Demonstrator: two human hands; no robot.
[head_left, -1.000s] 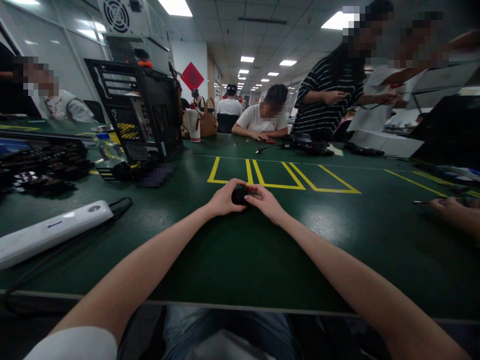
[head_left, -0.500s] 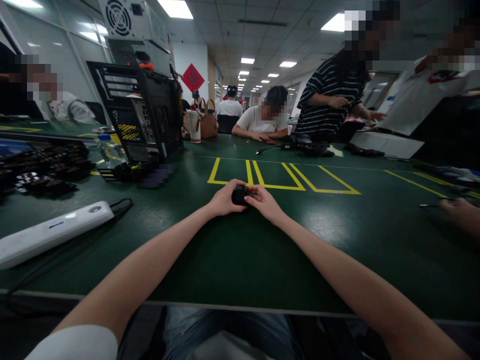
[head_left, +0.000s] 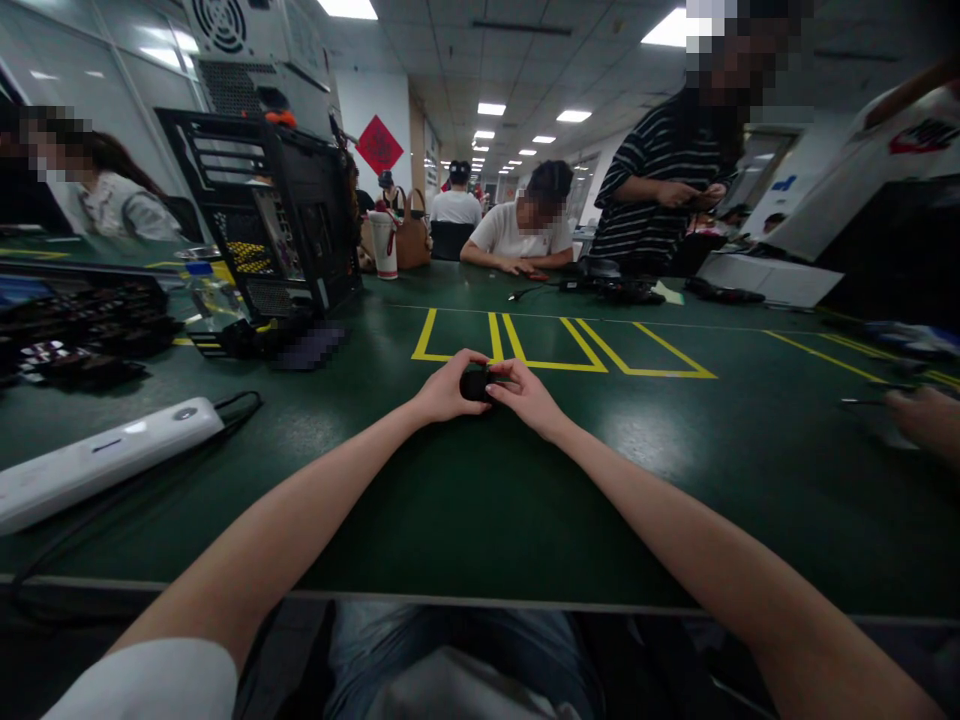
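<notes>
The table (head_left: 420, 500) looks smooth and semi-glossy, the power bank (head_left: 112, 460) glossy plastic, the bag (head_left: 412, 243) smooth leather.

Two hands (head_left: 446, 388) are holding one black object (head_left: 474, 386), three yellow outlines (head_left: 671, 374) are marking the bench's (head_left: 480, 500) middle, one white device (head_left: 112, 460) is lying left, one black case (head_left: 315, 215), one bottle (head_left: 214, 300), one cup (head_left: 384, 245), one brown bag (head_left: 412, 242) are standing beyond.

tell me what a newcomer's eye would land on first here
Probably the two bare hands, left and right, meeting around a small black object at centre. Next, the open black computer case standing at left, then the yellow outlines on the green table beyond the hands.
</notes>
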